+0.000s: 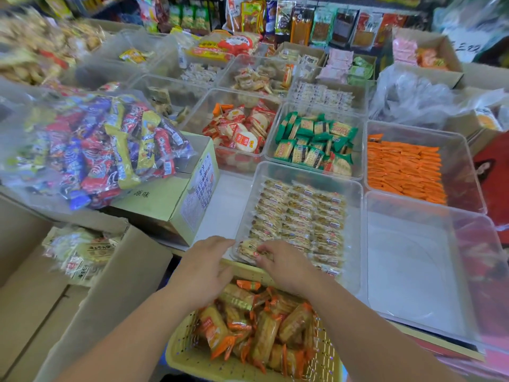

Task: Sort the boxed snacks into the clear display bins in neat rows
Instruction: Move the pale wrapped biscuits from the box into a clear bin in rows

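Note:
A clear bin (355, 230) in front of me holds neat rows of small clear-wrapped snack packets (300, 216). My right hand (283, 264) reaches into its near left corner, fingers curled on one packet (248, 249) there. My left hand (205, 264) lies at the bin's near left edge, fingers bent against the rim. Below both hands a yellow perforated basket (190, 359) holds several orange-wrapped snack packets (256, 323). To the right stands an empty clear bin (413, 268).
Further clear bins hold orange packets (405, 169), green-wrapped crackers (314, 144) and red-wrapped rice crackers (242, 130). A big clear bag of mixed candy (91, 150) rests on a cardboard box (176, 205) at left. An open carton (82, 249) with packets stands lower left.

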`<state>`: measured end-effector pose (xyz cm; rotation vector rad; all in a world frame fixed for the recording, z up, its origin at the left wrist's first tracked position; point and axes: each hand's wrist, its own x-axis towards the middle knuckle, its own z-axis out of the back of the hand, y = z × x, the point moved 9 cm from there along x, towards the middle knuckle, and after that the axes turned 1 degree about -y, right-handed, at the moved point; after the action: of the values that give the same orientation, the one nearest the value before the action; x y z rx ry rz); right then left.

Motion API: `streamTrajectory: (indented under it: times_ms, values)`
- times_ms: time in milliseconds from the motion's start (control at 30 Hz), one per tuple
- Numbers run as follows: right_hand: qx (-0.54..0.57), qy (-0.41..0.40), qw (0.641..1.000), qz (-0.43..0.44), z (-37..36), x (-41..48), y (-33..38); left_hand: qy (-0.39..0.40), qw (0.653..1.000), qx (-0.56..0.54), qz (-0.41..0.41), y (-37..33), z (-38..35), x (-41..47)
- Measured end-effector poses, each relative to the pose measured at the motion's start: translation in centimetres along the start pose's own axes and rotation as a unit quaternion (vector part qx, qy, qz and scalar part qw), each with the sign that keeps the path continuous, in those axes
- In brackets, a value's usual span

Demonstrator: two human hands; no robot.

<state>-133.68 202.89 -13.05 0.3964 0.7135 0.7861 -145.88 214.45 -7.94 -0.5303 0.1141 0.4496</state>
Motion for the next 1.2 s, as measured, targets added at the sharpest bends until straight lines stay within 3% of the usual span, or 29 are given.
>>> streamTrajectory:
  times_ms: [200,300,433,633,767,1000,1133,1200]
  values:
    - [-0.048,-0.038,0.998,-0.035,0.5,-0.5,1.0,-0.121,0.989,-0.080,0.009,4.7,4.5,-6.8]
    - [-0.070,-0.119,0.989,-0.055,1.2,-1.1,3.0,-0.183,0.978,-0.098,0.025,8.3,7.0,-10.6]
    - [-0.068,-0.194,0.978,0.042,-0.2,-2.1,11.9,-0.233,0.957,-0.139,0.101,15.9,9.4,-14.3]
    - [-0.055,-0.103,0.975,0.190,-8.6,-1.4,26.3,-0.248,0.887,-0.241,0.307,30.7,9.6,-15.5]
    - [-0.156,-0.045,0.973,0.165,-13.7,0.5,29.1,-0.204,0.866,-0.265,0.371,36.7,8.1,-13.7]
    - [-0.116,-0.016,0.986,0.118,-15.6,0.8,28.0,-0.158,0.835,-0.306,0.430,38.3,5.2,-9.7]
    - [-0.116,-0.008,0.988,0.104,-15.4,0.5,28.1,-0.178,0.810,-0.281,0.483,37.8,4.8,-10.0]
    - [-0.124,-0.004,0.988,0.096,-15.4,0.4,28.2,-0.185,0.815,-0.275,0.476,37.2,4.8,-9.5]
